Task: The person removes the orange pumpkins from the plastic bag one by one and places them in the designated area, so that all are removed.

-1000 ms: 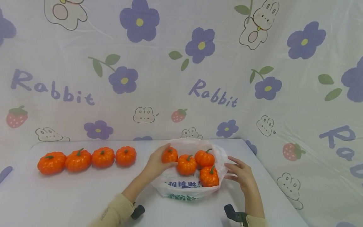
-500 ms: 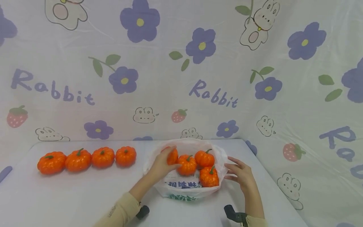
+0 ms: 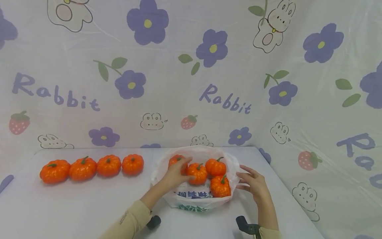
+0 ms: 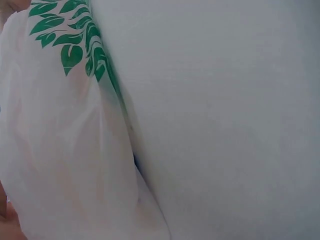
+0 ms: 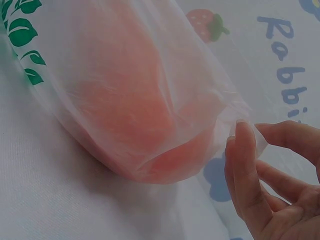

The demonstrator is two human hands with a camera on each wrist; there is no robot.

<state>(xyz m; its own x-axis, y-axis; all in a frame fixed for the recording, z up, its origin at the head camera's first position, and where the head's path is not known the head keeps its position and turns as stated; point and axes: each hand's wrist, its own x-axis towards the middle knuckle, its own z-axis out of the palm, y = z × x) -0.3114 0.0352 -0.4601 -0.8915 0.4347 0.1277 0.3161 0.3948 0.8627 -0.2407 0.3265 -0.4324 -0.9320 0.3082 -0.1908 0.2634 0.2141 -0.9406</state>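
In the head view, a white plastic bag (image 3: pixel 206 203) with green leaf print stands with its mouth spread, several small orange pumpkins inside. My left hand (image 3: pixel 173 177) reaches over its near left rim. Its fingers lie between the back left pumpkin (image 3: pixel 175 160) and the middle pumpkin (image 3: pixel 197 174), thumb overlapping the middle one's front. At the bag's right side my right hand (image 3: pixel 253 182) holds the rim; the right wrist view shows the plastic pinched between thumb and fingers (image 5: pixel 245 165). The left wrist view has the bag's outside (image 4: pixel 70 140), hiding most of the left hand.
Left of the bag, several orange pumpkins (image 3: pixel 83 169) stand in a row on the white table (image 3: pixel 74 209). Two more pumpkins, a back one (image 3: pixel 215 167) and a front one (image 3: pixel 220 187), sit at the bag's right. A printed curtain (image 3: pixel 167 83) hangs behind.
My left hand has shifted right inside the bag, off the back left pumpkin towards the middle one. The right hand keeps its hold on the rim.
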